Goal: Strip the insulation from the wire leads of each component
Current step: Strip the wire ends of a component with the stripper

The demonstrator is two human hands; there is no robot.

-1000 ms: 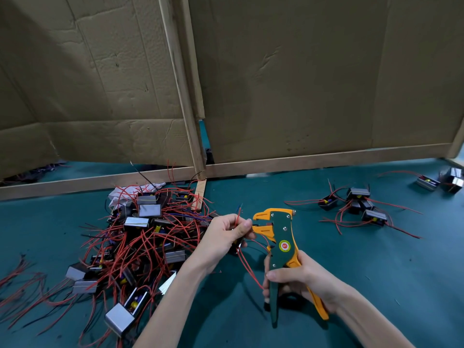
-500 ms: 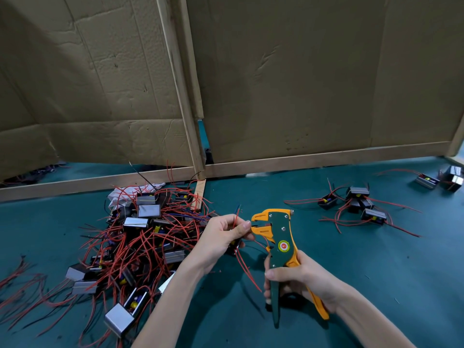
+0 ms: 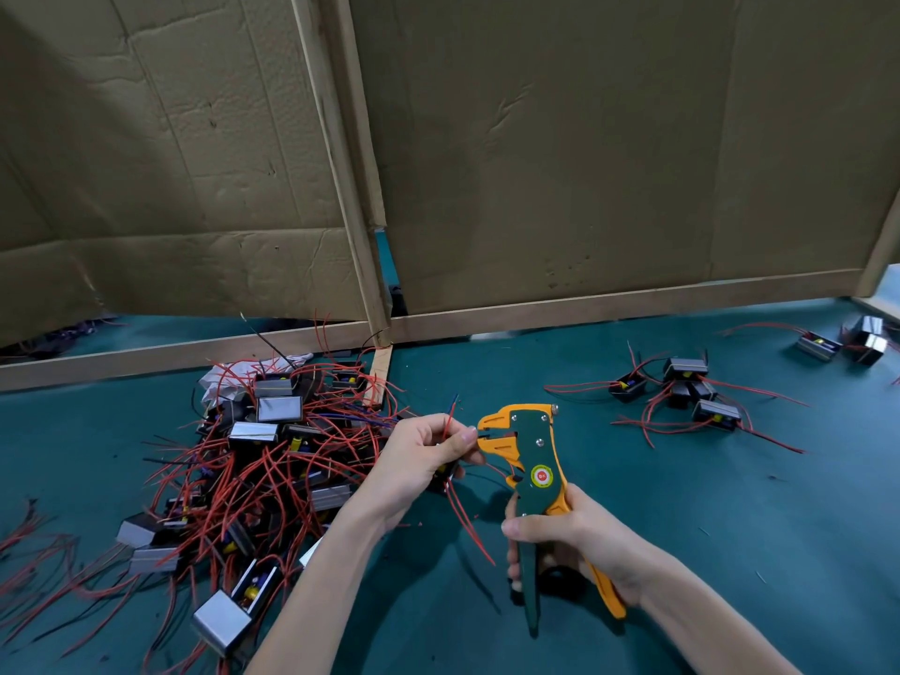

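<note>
My left hand (image 3: 419, 455) pinches a small dark component (image 3: 445, 472) and its red wire leads (image 3: 467, 523), with one lead end fed into the jaws of the wire stripper. The wire stripper (image 3: 535, 479) is green and orange, held upright by its handles in my right hand (image 3: 579, 543). Its orange jaws point left at my left fingertips. Other red leads hang down from the component between my two hands. A big pile of metal-cased components with red wires (image 3: 253, 460) lies to the left of my left forearm.
A smaller group of components with red leads (image 3: 691, 397) lies at the right, and two more (image 3: 842, 341) at the far right. Cardboard panels on wooden rails (image 3: 584, 309) wall off the back of the green mat (image 3: 730, 528).
The hands and stripper have stayed nearly in place. The lead end sits closer into the jaws, and the stripper has tilted slightly.
</note>
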